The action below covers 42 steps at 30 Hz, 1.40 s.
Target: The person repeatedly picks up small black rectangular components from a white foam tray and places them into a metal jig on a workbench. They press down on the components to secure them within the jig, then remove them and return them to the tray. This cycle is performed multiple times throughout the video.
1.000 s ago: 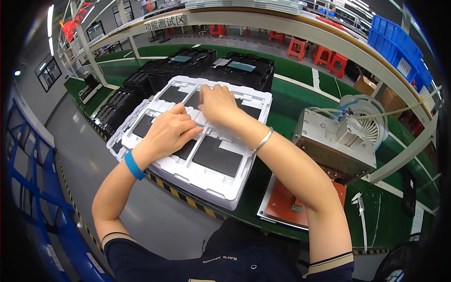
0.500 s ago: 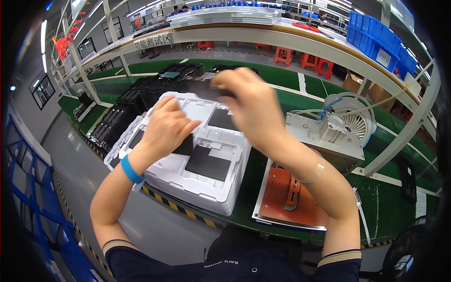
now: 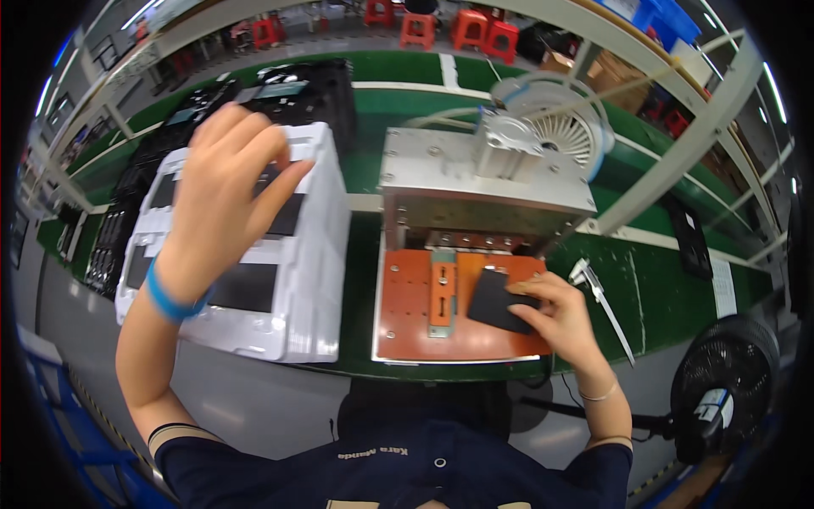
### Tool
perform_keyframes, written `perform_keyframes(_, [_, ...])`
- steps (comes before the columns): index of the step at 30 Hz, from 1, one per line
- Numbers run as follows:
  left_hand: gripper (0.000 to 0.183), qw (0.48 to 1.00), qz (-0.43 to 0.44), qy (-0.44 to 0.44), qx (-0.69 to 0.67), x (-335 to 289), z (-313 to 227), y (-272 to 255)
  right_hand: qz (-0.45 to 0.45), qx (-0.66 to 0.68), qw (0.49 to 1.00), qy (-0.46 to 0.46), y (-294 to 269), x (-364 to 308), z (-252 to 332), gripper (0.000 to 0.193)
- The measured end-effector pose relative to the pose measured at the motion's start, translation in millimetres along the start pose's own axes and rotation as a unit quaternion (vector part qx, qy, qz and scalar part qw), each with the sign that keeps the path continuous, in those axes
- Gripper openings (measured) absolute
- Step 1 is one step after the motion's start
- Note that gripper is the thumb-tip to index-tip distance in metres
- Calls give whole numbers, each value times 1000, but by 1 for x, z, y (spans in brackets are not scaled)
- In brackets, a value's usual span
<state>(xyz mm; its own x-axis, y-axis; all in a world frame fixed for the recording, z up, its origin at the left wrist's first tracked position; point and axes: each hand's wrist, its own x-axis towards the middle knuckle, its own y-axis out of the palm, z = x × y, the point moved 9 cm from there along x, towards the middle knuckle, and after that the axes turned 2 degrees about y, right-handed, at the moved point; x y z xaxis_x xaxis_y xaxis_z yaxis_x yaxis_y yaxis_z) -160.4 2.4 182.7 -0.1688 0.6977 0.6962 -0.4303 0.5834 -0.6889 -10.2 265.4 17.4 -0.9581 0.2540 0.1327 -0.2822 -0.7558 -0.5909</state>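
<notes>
A small black panel (image 3: 494, 301) is pinched in the grip of the right hand (image 3: 555, 316) and held over the right part of the orange plate (image 3: 407, 327), near the grey metal press (image 3: 475, 191). The left hand (image 3: 222, 191) is raised, fingers loosely spread and empty, above the white foam tray (image 3: 292, 288) on the green tabletop (image 3: 360, 280).

right hand (image 3: 555, 318) grips black panel (image 3: 494, 301) | left hand (image 3: 225, 199) over white tray (image 3: 292, 288)
</notes>
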Motion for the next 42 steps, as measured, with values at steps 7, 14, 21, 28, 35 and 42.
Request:
perform_keyframes(7, [32,988,35,104,-106,-68,-156,-2,-2,-103,980,-170,36,12,16,20])
perform_keyframes(14, [68,930,234,17,-282,-78,-178,130,-21,-207,952,-225,50,12,25,29])
perform_keyframes(21, [79,931,252,21,-265,-82,-182,141,-27,-267,934,-237,53,19,29,36])
perform_keyframes(28, [79,931,253,5,-265,-81,-180,142,-37,-274,928,-251,51,18,29,35])
perform_keyframes(35, [79,930,253,-3,-267,-81,-179,142,-29,-278,938,-204,50,21,27,36])
perform_keyframes(42, [82,916,263,-20,-301,-84,-174,143,27,-171,975,-140,32,-18,20,37])
